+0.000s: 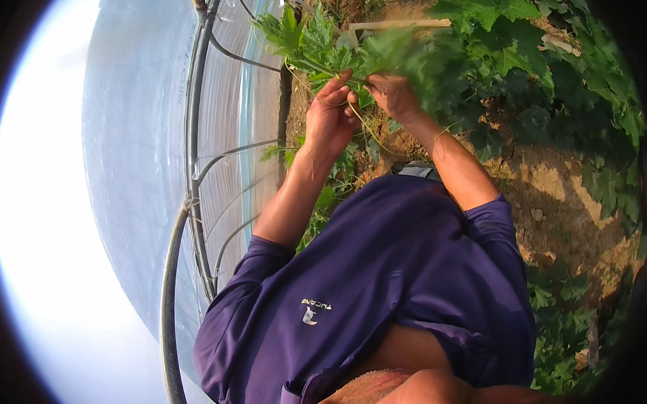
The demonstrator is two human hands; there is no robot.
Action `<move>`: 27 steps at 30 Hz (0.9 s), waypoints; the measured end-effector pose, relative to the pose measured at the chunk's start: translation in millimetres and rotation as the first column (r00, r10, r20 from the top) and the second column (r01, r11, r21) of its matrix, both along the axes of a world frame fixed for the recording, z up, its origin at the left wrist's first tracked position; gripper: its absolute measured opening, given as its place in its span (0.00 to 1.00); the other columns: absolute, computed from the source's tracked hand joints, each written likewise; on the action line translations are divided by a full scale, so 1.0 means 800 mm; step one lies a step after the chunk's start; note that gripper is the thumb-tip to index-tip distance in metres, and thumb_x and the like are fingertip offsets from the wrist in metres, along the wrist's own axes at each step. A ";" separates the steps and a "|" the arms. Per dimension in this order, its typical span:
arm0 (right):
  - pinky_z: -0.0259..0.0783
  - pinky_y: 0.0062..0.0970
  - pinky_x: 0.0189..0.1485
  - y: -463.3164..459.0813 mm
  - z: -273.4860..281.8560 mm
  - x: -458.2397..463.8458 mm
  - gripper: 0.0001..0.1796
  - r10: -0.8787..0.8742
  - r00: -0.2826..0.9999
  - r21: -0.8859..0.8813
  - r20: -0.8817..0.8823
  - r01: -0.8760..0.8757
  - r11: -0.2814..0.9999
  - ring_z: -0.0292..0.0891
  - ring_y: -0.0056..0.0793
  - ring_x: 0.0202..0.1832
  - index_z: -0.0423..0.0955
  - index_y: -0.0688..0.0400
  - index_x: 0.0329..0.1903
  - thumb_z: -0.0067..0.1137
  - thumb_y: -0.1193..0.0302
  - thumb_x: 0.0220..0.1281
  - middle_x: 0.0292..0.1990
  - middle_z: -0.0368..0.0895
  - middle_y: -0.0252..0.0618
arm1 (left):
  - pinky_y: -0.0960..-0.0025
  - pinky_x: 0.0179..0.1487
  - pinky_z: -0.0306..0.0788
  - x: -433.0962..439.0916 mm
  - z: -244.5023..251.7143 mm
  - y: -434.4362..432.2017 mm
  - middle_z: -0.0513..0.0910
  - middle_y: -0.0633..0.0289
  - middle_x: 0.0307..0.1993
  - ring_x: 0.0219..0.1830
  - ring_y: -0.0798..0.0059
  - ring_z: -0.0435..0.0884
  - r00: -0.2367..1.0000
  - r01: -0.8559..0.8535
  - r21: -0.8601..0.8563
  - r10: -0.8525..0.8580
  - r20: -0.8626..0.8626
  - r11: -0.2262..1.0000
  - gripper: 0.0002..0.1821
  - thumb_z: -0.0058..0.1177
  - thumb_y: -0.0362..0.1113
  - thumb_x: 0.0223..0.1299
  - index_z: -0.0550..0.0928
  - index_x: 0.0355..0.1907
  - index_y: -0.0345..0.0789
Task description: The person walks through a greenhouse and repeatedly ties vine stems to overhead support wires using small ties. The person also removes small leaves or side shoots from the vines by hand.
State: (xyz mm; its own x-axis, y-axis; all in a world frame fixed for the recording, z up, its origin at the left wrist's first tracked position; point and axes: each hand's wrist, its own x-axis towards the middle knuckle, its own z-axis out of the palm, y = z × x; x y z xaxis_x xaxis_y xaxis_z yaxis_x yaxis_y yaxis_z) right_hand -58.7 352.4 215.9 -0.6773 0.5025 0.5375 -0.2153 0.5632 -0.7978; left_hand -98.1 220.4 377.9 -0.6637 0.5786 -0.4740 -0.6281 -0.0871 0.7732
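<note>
Both hands are raised in front of me on one green vine stem point(319, 67). My left hand point(328, 113) holds the stem between its fingertips, palm turned partly up. Close beside it, my right hand point(395, 97) pinches the same stem, its knuckles turned towards me. Beyond my left hand the vine's leafy shoot point(291, 35) points up and to the left. A thin, pale tendril point(368, 126) hangs in a curve below my left fingers. Blurred leaves point(398, 50) partly surround the far side of my right hand, where the stem's continuation is hidden.
On the left, metal hoops point(193, 110) carry a clear plastic film wall point(138, 101). Dense lobed leaves point(511, 56) cover the right. A pale wooden strip point(400, 24) lies beyond my hands. Dry soil point(548, 210) shows at the right, with low plants point(316, 223) beside my left arm.
</note>
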 end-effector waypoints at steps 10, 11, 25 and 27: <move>0.80 0.31 0.41 0.028 -0.047 -0.008 0.12 0.090 0.992 -0.583 0.086 -0.024 0.812 0.88 0.29 0.37 0.82 0.60 0.45 0.62 0.63 0.75 0.35 0.90 0.38 | 0.58 0.45 0.80 0.011 -0.004 -0.052 0.87 0.53 0.39 0.40 0.57 0.88 -0.127 0.069 -0.976 -0.968 -0.216 0.208 0.21 0.62 0.40 0.67 0.83 0.61 0.41; 0.80 0.32 0.43 0.033 -0.051 -0.004 0.15 0.114 0.992 -0.619 0.057 -0.055 0.783 0.88 0.29 0.38 0.82 0.60 0.46 0.61 0.59 0.76 0.36 0.91 0.38 | 0.59 0.47 0.81 0.010 -0.011 -0.053 0.88 0.53 0.44 0.43 0.57 0.88 -0.183 -0.029 -0.991 -0.975 -0.123 0.131 0.21 0.62 0.40 0.67 0.84 0.62 0.43; 0.82 0.36 0.47 0.062 -0.052 0.013 0.16 0.285 0.959 -0.935 0.010 -0.091 0.341 0.87 0.40 0.45 0.82 0.62 0.55 0.59 0.65 0.74 0.49 0.88 0.50 | 0.74 0.38 0.77 -0.044 -0.100 0.044 0.87 0.62 0.40 0.33 0.81 0.82 0.521 0.033 -0.285 -0.260 -0.813 0.958 0.15 0.62 0.27 0.67 0.82 0.55 0.29; 0.82 0.28 0.43 0.057 -0.052 0.010 0.10 0.194 0.979 -0.928 0.068 -0.010 0.373 0.87 0.29 0.38 0.83 0.63 0.50 0.56 0.71 0.76 0.40 0.90 0.42 | 0.75 0.30 0.71 -0.046 -0.103 0.057 0.84 0.61 0.42 0.27 0.83 0.75 0.489 0.086 -0.226 -0.239 -0.839 0.970 0.22 0.61 0.23 0.64 0.79 0.60 0.30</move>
